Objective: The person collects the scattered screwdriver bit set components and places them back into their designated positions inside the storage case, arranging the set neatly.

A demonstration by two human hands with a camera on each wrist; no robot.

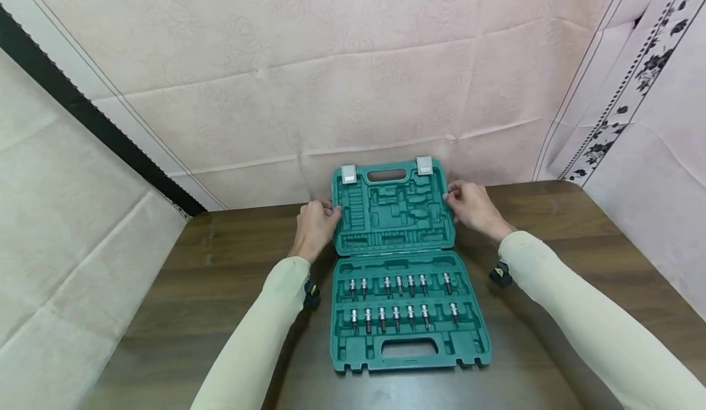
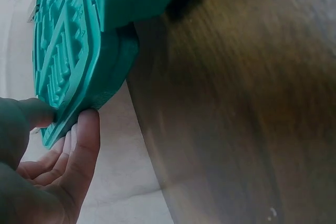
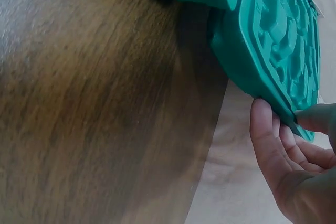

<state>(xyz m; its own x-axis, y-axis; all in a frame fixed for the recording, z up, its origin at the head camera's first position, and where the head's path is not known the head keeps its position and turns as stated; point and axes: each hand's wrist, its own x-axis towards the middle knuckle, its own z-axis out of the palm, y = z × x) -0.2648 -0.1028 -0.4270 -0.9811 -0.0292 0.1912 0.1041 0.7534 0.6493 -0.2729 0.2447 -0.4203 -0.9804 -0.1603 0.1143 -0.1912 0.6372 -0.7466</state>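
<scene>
A green plastic tool case (image 1: pixel 397 261) lies unfolded on the table, its lid (image 1: pixel 361 197) tilted up at the back. In its lower half stand two rows of metal screwdriver bit sockets (image 1: pixel 396 318). My left hand (image 1: pixel 315 229) pinches the lid's left edge, thumb on the inner face and fingers behind, as the left wrist view shows. On the opposite edge, my right hand (image 1: pixel 473 206) pinches the lid the same way, with the thumb (image 3: pixel 315 118) inside. Two pale latches (image 1: pixel 424 165) sit along the lid's top edge.
The brown wooden table (image 1: pixel 231 312) ends just behind the lid. Beyond its back edge hangs a pale patterned cloth (image 1: pixel 309 91), with more cloth at both sides. Each wrist wears a small black device (image 1: pixel 501 274).
</scene>
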